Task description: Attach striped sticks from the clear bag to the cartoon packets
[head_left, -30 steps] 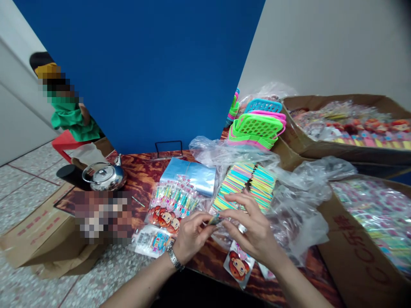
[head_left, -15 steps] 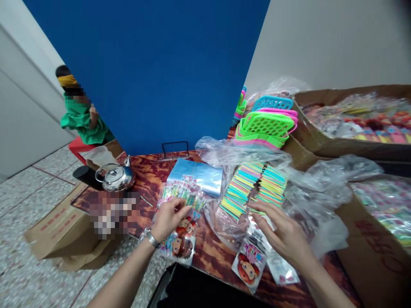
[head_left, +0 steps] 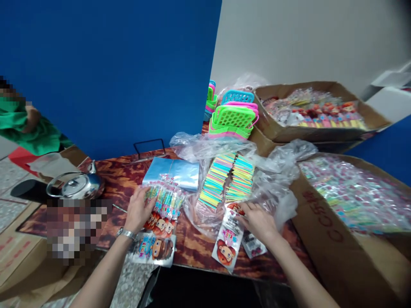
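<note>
My left hand (head_left: 140, 210) lies with its fingers apart against the left edge of a stack of clear-topped packets (head_left: 165, 205), which hold bright thin sticks and carry cartoon faces. Below them a pouch (head_left: 156, 250) with a cartoon face juts past the table edge. My right hand (head_left: 258, 220) has its thumb and fingers closed at the upper right side of a white printed pouch (head_left: 227, 252). Another pouch (head_left: 253, 244) lies partly under that hand. Just beyond, two rows of coloured sticks (head_left: 216, 179) rest in an open clear plastic bag (head_left: 195, 220).
Behind the packets lies a pile of blue-tinted film bags (head_left: 189, 173). A metal kettle (head_left: 77, 187) stands at left. Coloured plastic baskets (head_left: 234, 117) are stacked at the back. Cardboard boxes (head_left: 324, 226) of packets line the right. A person in green (head_left: 35, 128) sits at far left.
The view has swung right. My left hand has shifted to the left edge of the packet stack and spread. My right hand has come down onto the white pouch, whose top now shows a face.
</note>
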`<move>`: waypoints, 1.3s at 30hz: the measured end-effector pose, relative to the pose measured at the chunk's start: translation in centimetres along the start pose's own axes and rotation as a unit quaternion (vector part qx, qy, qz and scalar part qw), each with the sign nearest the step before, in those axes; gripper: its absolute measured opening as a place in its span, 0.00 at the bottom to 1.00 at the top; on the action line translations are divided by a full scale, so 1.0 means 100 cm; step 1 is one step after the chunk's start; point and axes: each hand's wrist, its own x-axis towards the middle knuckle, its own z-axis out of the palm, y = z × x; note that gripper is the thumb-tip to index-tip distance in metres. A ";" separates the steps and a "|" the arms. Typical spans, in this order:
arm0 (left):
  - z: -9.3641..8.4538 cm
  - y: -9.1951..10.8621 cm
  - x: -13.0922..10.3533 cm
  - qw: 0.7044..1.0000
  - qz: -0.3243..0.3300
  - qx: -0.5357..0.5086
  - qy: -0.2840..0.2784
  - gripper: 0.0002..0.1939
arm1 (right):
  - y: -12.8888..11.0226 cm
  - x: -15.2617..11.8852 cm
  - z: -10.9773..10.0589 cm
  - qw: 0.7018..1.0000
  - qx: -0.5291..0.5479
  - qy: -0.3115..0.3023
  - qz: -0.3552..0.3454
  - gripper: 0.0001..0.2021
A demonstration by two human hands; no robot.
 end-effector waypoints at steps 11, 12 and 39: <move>-0.008 0.072 -0.015 0.981 0.116 -0.108 0.111 0.16 | 0.008 0.007 0.022 0.996 0.079 -0.046 -0.024 0.08; -0.005 0.086 -0.021 0.978 0.131 -0.146 0.074 0.15 | 0.008 0.006 0.021 0.997 0.058 -0.032 -0.029 0.09; 0.034 0.134 -0.047 0.870 -0.082 -0.443 -0.201 0.11 | -0.038 0.093 0.004 0.989 -0.013 0.105 -0.101 0.18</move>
